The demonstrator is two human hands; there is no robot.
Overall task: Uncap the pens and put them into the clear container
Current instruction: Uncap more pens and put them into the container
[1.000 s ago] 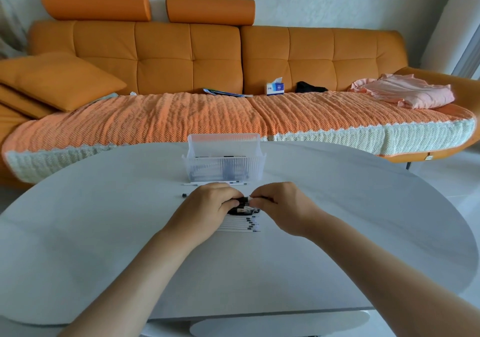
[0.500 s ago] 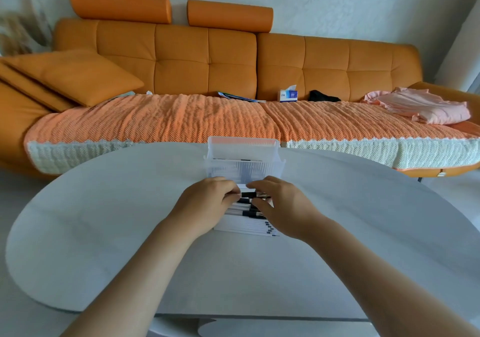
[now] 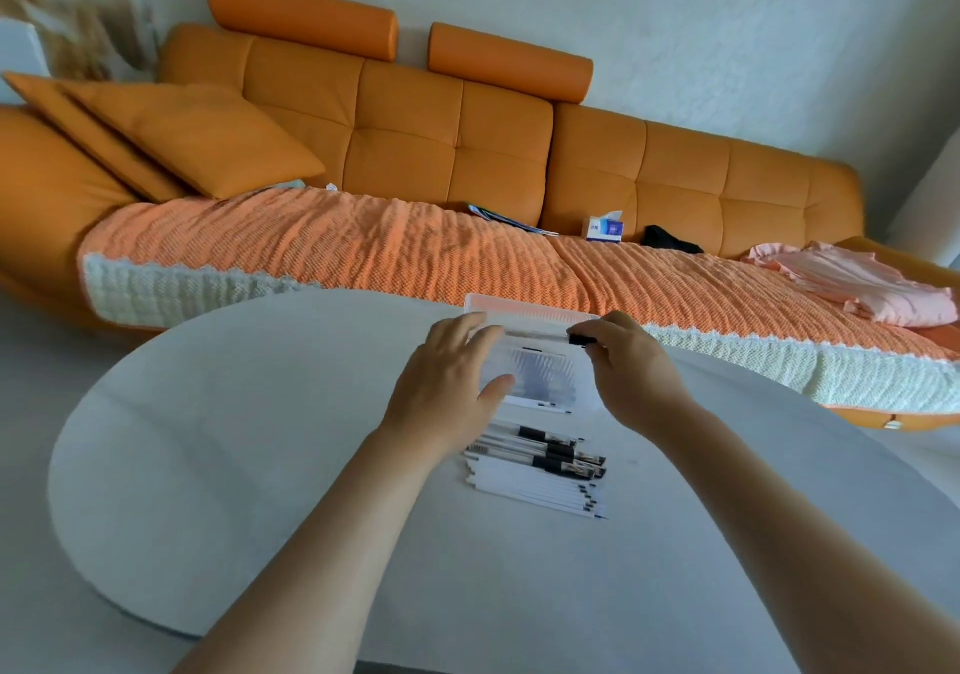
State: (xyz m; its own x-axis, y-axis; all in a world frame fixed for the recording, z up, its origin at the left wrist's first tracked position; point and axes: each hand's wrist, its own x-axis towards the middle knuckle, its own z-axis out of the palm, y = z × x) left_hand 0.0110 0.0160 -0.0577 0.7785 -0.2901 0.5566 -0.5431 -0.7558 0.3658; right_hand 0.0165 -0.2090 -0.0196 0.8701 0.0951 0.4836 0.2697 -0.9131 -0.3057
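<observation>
A clear pen [image 3: 535, 334] with a black end lies level just above the clear container [image 3: 543, 379], which stands on the white oval table [image 3: 249, 465]. My right hand [image 3: 636, 366] pinches the pen's black right end. To the left of the container, my left hand [image 3: 444, 387] has its fingers spread, and the index fingertip is at the pen's left end. A pile of several white and clear pens [image 3: 540, 468] with black parts lies on the table in front of the container, below my hands. One more pen lies against the container's front foot.
An orange sofa [image 3: 467, 153] with a knitted orange throw runs behind the table. On it lie cushions [image 3: 197, 138], a tissue box [image 3: 605, 228], a black item and folded pink cloth [image 3: 852, 288]. The table's far edge passes just behind the container.
Both hands rose from the pen pile to the container's top, bringing one pen with them. My left hand's fingers have opened. The camera has tilted and shifted left.
</observation>
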